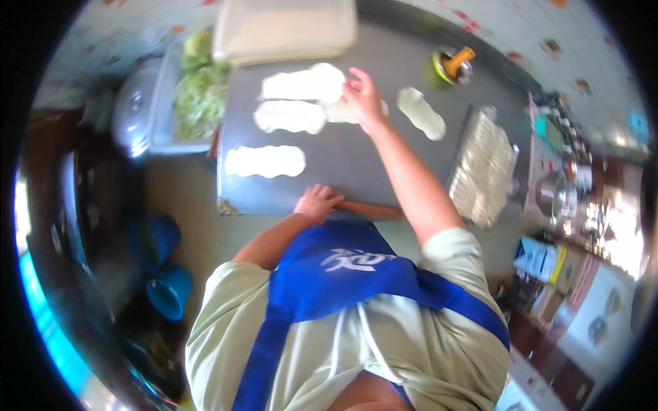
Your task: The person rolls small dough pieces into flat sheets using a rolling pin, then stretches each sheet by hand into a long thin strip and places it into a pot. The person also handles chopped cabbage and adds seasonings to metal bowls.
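Several flat, pale dough sheets with wavy edges lie on a dark grey tabletop (339, 169). My right hand (362, 97) reaches over the table, fingers spread, by the right end of the far dough sheet (300, 83); whether the fingertips touch it is unclear. Partly under my right hand is another dough sheet (342, 112), beside a middle sheet (289, 116). A separate dough sheet (266, 161) lies near left, and one more (421, 113) slants at the right. My left hand (314, 202) rests at the near table edge, against the left end of a brown wooden rod (367, 208), perhaps a rolling pin.
A translucent plastic container (285, 31) stands at the far left. Next to it, a plastic bin (159, 113) holds leafy greens (199, 103). Farther right are a bowl (439, 67) with an orange-handled tool (458, 61) and a clear-wrapped pale pack (483, 167). Blue buckets (169, 293) stand below left.
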A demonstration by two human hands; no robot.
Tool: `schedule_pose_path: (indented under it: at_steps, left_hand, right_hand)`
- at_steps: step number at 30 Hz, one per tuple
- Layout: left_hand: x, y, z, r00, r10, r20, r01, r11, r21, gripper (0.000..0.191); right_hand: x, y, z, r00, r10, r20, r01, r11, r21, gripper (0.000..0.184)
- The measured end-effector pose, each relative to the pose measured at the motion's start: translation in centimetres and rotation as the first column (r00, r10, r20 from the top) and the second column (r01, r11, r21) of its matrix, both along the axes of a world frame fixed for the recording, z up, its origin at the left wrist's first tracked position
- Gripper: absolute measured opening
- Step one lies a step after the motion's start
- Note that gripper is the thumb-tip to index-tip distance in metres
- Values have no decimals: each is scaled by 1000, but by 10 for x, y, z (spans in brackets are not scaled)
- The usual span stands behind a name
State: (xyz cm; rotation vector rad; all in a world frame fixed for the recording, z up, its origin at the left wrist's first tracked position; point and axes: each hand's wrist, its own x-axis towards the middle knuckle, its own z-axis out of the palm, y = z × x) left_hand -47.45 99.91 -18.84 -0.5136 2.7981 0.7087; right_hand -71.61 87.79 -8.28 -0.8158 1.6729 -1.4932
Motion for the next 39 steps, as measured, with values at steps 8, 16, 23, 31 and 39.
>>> schedule_pose_path:
  at_steps: [8,16,23,31,39]
  left_hand:
    - [-6,-2,8,993,93,-74,-94,996,-10,49]
    - [-25,-10,-9,999,38,21,-36,996,-85,48]
    - [-47,-10,-16,999,31,-21,-34,992,-124,48]
    - [-51,-5,2,986,68,-151,-85,990,-112,50]
    - [-72,-21,-15,996,16,-83,-27,990,-135,48]
  right_hand:
    - [-140,243,-111,666,-200,-719,444,880,166,18]
    - [-216,346,-100,471,309,-826,454,718,528,21]
    - [-251,365,-95,251,553,-794,244,758,605,21]
    - [-236,436,-69,379,-583,-719,811,584,-46,25]
    - [-142,425,-1,612,-362,-703,416,904,-102,29]
